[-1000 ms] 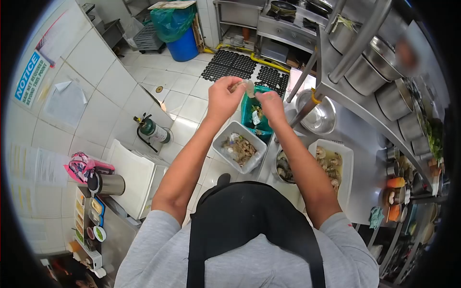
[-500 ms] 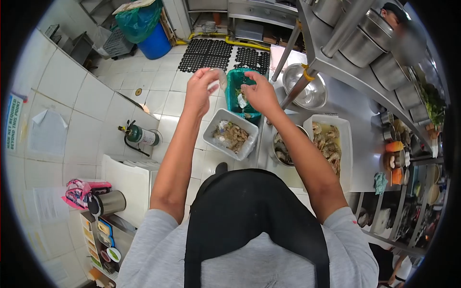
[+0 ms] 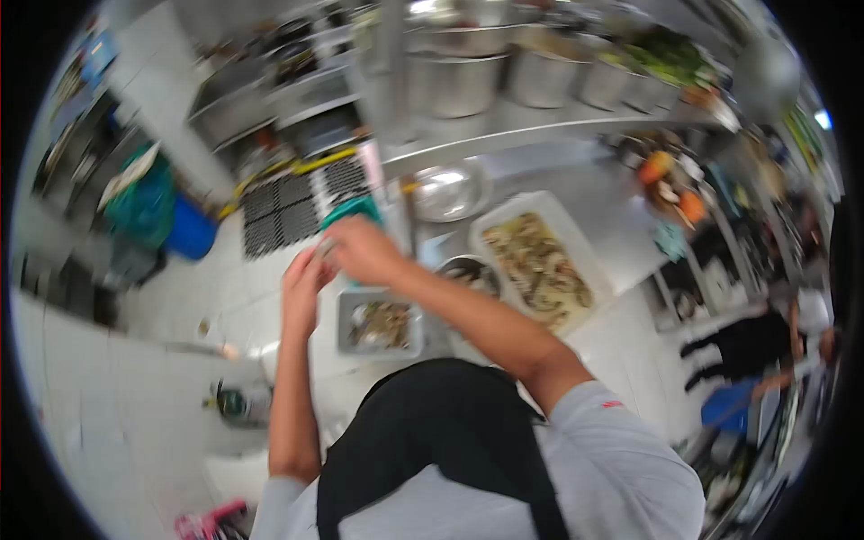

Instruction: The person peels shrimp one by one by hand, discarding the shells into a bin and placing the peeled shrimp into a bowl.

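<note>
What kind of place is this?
Probably a restaurant kitchen: big round silvery metal pots stand on a long grey metal shelf, and a white rectangular tub holds lots of greyish-brown shellfish, perhaps shrimp.

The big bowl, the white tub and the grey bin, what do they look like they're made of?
Big bowl: metal, probably stainless steel, polished; it throws back bright highlights.
White tub: likely plastic, fairly dull; its walls are evenly pale.
Grey bin: probably plastic too, matte, with no metallic glare; blur hides its texture.
</note>
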